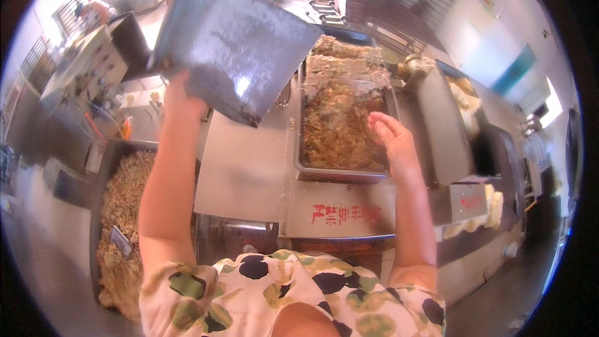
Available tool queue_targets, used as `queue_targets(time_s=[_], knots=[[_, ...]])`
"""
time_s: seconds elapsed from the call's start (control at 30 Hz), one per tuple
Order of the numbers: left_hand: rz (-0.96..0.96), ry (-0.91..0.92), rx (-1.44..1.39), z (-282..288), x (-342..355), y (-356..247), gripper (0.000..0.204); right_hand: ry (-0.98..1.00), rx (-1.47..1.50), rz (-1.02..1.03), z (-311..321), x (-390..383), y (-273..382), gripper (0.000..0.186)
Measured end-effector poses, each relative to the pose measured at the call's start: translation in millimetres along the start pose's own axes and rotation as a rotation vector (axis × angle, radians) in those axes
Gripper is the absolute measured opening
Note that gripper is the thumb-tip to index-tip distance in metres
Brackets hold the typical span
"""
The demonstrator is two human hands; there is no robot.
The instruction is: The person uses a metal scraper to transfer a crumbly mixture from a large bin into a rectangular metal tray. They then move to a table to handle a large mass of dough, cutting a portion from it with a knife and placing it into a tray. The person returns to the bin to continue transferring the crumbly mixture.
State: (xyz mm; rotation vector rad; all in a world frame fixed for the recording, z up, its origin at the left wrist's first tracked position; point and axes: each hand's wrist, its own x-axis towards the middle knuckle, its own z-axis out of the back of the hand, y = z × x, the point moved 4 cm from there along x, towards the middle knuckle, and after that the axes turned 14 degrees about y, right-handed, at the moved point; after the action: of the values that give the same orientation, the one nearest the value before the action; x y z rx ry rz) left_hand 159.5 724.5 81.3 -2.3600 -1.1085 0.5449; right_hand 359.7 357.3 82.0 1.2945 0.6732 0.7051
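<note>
A grey metal tray (240,50), tilted up with its shiny flat face showing, is gripped at its near left corner by my left hand (185,97). Part of my left fingers is hidden by the tray. On the right, my right hand (393,139) is held over the near right rim of a deep metal pan (342,175). Its fingers are loosely bent and apart, with nothing visible in them. Brown crumbly mixture (340,128) fills the pan, and a paler layer (346,72) of it lies toward the far end.
A dark bin (115,150) of similar loose mixture stands low at left, with a small scoop-like metal piece (120,241) in it. Machinery with a metal side (437,112) stands right of the pan. A control box (84,68) and another person (97,12) are far left.
</note>
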Motion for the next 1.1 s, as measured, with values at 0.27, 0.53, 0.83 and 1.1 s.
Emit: queue_targets(time_s=[0.27,0.53,0.83,1.1], knots=[[0.207,-0.471,-0.164,195.2,-22.8,67.6,0.030,-0.077,-0.071,0.009,-24.4,-6.7,11.5,0.025],[0.330,-0.629,-0.112,183.2,-38.5,137.0,0.024,-0.190,-0.001,0.018,-20.9,-19.0,9.6,0.024],[0.652,-0.264,0.143,213.9,1.0,162.0,0.033,-0.163,0.015,0.004,-20.3,-12.0,11.3,0.026],[0.952,-0.011,0.283,213.9,-42.4,136.0,0.029,-0.178,0.018,-0.027,-14.9,-15.6,15.0,0.023]])
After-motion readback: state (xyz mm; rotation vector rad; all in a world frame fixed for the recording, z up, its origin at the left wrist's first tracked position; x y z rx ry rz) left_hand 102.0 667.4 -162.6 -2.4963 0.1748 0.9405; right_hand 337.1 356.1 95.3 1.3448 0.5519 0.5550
